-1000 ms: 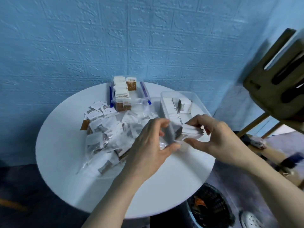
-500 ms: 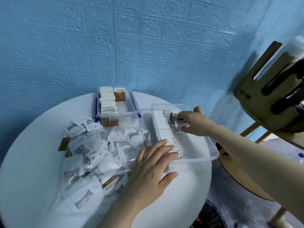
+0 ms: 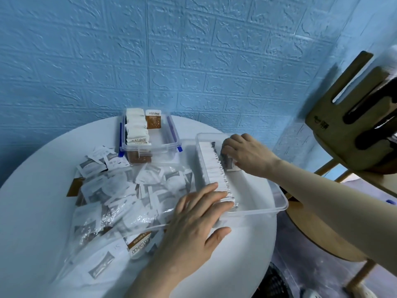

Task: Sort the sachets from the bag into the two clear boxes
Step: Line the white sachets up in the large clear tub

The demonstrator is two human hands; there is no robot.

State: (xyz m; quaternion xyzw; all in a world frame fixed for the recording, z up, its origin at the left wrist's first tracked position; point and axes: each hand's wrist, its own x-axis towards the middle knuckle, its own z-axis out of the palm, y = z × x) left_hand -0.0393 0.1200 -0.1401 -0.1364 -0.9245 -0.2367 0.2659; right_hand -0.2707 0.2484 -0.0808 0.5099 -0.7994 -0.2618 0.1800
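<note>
White round table [image 3: 38, 211] against a blue brick-pattern wall [image 3: 193, 50]. Clear bag [image 3: 120, 203] lies across the table's middle and near-left part, full of white/grey sachets, w/ a brown-and-white one [image 3: 139, 244] near its mouth at the front. Loose sachets [image 3: 101, 160] sit just past the bag, toward the table's left-back.

Two clear boxes: small box [image 3: 148, 145] w/ blue latches at the back edge, holding upright brown-and-white sachets; big box [image 3: 257, 203] at the right edge, overhanging the rim a bit. Inside the big box, along its left wall, a packed row [image 3: 214, 166] of white sachets stands on edge.

L hand [image 3: 193, 226] lies flat, fingers straight, fingertips resting on the near end of the row, palm over the box's near-left corner and the bag's edge; holds nothing. R hand [image 3: 247, 155] reaches into the box's far end, fingers curled round a small stack [image 3: 231, 165] of grey/white sachets, pressed against the row's right side.

Wooden chair [image 3: 354, 117] stands to the right of the table.
</note>
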